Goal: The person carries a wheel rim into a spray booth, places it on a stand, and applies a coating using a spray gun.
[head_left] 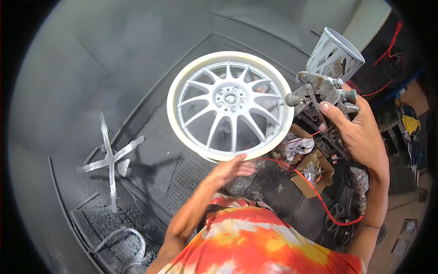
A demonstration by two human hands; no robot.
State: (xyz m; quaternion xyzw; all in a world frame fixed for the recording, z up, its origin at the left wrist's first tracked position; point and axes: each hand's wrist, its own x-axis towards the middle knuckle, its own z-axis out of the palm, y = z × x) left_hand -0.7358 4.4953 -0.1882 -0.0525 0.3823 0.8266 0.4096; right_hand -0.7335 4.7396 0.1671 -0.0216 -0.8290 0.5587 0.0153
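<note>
A multi-spoke car wheel rim (231, 98) lies face up in front of me, its face silver-grey and its outer lip cream. My right hand (362, 130) grips a paint-crusted spray gun (319, 89). Its nozzle points left, over the wheel's right edge. A grey-smeared paint cup (335, 55) tops the gun, tilted to the right. My left hand (232, 170) is at the wheel's near edge, fingers stretched out and a little blurred. The fingertips reach the lip, though whether they press on it I cannot tell. What holds the wheel up is mostly hidden beneath it.
From the gun's handle a red air hose (319, 194) loops down and left under the wheel. Open cardboard boxes (315, 176) with crumpled scraps stand on the floor at right. A silver-coated star-shaped stand (109, 160) is at left, beside grey booth walls (91, 68).
</note>
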